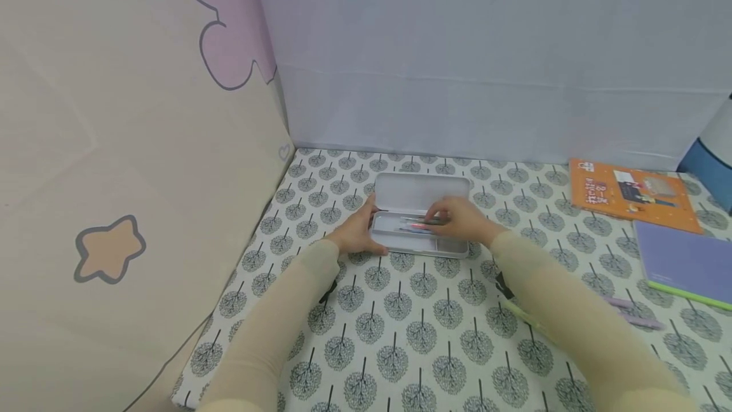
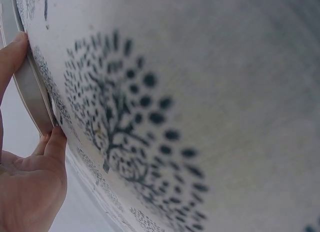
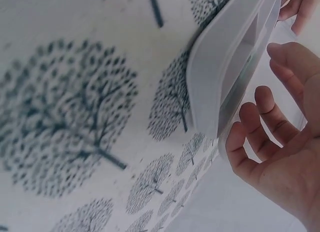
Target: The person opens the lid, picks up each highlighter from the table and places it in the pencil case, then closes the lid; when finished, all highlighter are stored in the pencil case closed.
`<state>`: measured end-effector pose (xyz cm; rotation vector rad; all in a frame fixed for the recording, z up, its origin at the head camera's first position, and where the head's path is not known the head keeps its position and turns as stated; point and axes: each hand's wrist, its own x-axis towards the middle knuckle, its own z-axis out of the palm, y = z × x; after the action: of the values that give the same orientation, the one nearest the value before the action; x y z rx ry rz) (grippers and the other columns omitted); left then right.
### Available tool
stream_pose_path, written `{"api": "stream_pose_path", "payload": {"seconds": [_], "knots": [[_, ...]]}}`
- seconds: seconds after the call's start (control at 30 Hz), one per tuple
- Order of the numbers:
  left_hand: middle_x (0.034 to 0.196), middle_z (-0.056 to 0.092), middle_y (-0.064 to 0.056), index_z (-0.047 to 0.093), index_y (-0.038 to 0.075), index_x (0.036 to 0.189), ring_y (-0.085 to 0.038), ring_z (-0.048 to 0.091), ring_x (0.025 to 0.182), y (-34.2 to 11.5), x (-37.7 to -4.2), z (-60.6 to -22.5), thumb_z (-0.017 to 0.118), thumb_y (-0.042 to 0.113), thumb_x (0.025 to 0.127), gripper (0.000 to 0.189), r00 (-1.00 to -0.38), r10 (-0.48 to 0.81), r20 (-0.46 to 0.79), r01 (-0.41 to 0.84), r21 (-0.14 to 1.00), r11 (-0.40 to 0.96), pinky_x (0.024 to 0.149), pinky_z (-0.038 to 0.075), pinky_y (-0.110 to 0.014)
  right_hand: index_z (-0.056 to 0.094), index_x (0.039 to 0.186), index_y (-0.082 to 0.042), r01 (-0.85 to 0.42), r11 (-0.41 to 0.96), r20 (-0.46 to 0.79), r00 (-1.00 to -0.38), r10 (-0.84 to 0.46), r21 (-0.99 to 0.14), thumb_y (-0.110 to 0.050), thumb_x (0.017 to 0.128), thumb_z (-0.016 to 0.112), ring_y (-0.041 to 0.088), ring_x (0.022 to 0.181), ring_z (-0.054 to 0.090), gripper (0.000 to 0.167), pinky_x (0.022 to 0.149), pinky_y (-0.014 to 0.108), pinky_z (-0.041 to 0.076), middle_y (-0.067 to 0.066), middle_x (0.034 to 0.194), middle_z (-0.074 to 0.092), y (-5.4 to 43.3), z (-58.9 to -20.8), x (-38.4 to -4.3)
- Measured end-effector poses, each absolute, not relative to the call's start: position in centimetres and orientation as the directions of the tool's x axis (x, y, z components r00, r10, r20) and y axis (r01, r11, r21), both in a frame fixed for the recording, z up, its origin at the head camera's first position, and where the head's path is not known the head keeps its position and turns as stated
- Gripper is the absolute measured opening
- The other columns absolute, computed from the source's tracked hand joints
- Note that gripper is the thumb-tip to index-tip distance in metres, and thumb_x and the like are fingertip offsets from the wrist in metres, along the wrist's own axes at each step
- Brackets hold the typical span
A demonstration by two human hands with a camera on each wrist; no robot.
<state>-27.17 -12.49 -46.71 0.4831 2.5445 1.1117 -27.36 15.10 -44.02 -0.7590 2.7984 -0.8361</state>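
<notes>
An open pencil case (image 1: 408,245), pale grey with a raised lid (image 1: 420,191) and inner compartments, lies on the table. My left hand (image 1: 357,231) holds its left end, thumb at the front and fingers toward the back; in the left wrist view the thumb and fingers (image 2: 55,142) sit along its wall. Several slim pens (image 1: 413,225) lie in the back compartment. Over the right part of the case, my right hand (image 1: 460,218) has its fingers at the pens' right ends. In the right wrist view its fingers (image 3: 272,114) are loosely bent, apart from the thumb, with no pen visible between them.
An orange booklet (image 1: 600,189) and a purple notebook (image 1: 692,262) with a green edge lie at the right. Purple pens (image 1: 640,321) and a light green pen (image 1: 528,318) lie near the right forearm. Walls (image 1: 486,68) border the table behind and left.
</notes>
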Motion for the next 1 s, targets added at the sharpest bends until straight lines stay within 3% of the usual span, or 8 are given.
{"api": "stream_pose_path", "payload": {"seconds": [0.57, 1.0], "knots": [[0.149, 0.043, -0.006, -0.012, 0.011, 0.154, -0.023, 0.041, 0.137, -12.5, -27.1, -46.4, 0.094, 0.025, 0.055, 0.147, -0.892, 0.418, -0.171, 0.17, 0.732, 0.66, 0.12, 0.025, -0.038, 0.072, 0.105, -0.015, -0.376, 0.774, -0.003, -0.899, -0.438, -0.509, -0.023, 0.082, 0.076, 0.017, 0.075, 0.051, 0.024, 0.062, 0.029, 0.046, 0.007, 0.09, 0.06, 20.9, -43.1, -25.2], [0.15, 0.041, -0.007, -0.012, 0.011, 0.155, -0.023, 0.04, 0.138, -12.4, -27.1, -46.4, 0.094, 0.028, 0.055, 0.146, -0.894, 0.412, -0.175, 0.177, 0.708, 0.683, 0.12, 0.025, -0.037, 0.071, 0.107, -0.011, -0.383, 0.772, 0.005, -0.897, -0.442, -0.507, -0.019, 0.081, 0.076, 0.012, 0.069, 0.05, 0.027, 0.057, 0.025, 0.045, 0.008, 0.093, 0.06, 25.0, -43.2, -22.3]]}}
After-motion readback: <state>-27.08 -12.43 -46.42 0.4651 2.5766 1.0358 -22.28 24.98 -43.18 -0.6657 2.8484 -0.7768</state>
